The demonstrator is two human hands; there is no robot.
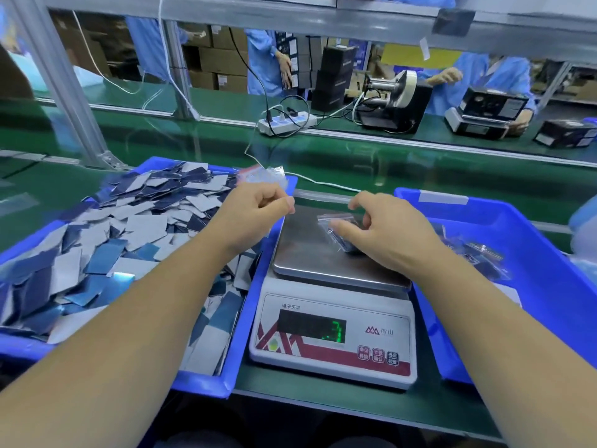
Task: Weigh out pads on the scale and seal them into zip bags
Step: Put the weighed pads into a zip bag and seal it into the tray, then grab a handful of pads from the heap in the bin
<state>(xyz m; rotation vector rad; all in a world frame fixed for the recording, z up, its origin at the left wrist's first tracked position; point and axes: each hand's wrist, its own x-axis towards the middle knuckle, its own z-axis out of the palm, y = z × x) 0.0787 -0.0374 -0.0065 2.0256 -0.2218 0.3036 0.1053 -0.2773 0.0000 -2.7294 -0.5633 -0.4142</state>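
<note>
1. A green workbench (323,402) runs across the view, with a green conveyor belt beyond it and a power strip (287,123) on the far side.
2. At the left stands a blue bin (206,383) heaped with loose pads (106,240), blue on one face and grey-white on the other, lying every way up.
3. At the right stands a second blue bin (549,286), holding filled zip bags (478,257) (their contents are blurred).
4. Between the two bins sits the scale (332,337), its steel pan (310,250) toward the back and its green display lit, showing what reads as a 3.
5. The right hand (384,234) hangs over the right part of the pan, thumb and curled fingers pinching a small clear zip bag (342,226) that holds dark pads; the bag lies just under the fingers, at or just above the pan.
6. The left hand (255,211) is over the gap between the left bin and the pan's back-left corner, fingers curled in, gripping a bunch of empty clear bags (268,176) with a red strip that sticks out beyond the knuckles.
7. The two hands are near each other but apart, with the pan's back edge between them.
</note>
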